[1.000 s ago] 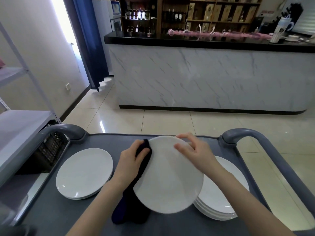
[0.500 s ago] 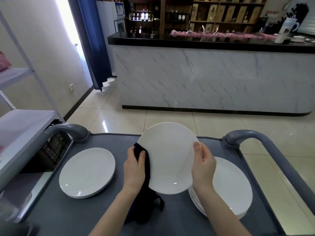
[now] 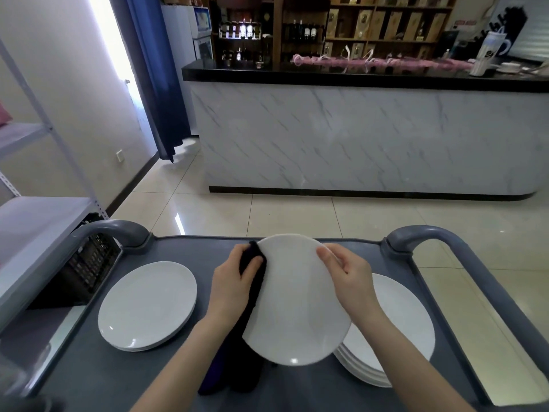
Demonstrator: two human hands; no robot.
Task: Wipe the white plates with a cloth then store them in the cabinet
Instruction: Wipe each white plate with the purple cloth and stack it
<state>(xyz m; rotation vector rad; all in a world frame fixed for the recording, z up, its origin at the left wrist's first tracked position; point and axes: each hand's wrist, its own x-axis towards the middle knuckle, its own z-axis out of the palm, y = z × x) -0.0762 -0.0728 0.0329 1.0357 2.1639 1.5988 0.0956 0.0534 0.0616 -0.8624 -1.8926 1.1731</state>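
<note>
Grey cart top carrying two stacks of white plates.
The cart top [image 3: 178, 251] is a dark grey tray with a raised rim, with a curved left handle [image 3: 118, 230] and right handle [image 3: 430, 236] at its far corners. A low left stack of plates [image 3: 147, 304] sits on its left half and a taller right stack of plates [image 3: 398, 331] on its right half, well apart. Between them the lower end of a dark cloth [image 3: 237, 376] lies on the surface.

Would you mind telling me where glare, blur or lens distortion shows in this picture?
Head view: the window by the blue curtain is blown out; small glints sit on the held plate and the left plates; the floor mirrors the light; the wide lens bows the bar counter; the bottom-left corner is blurred.
</note>
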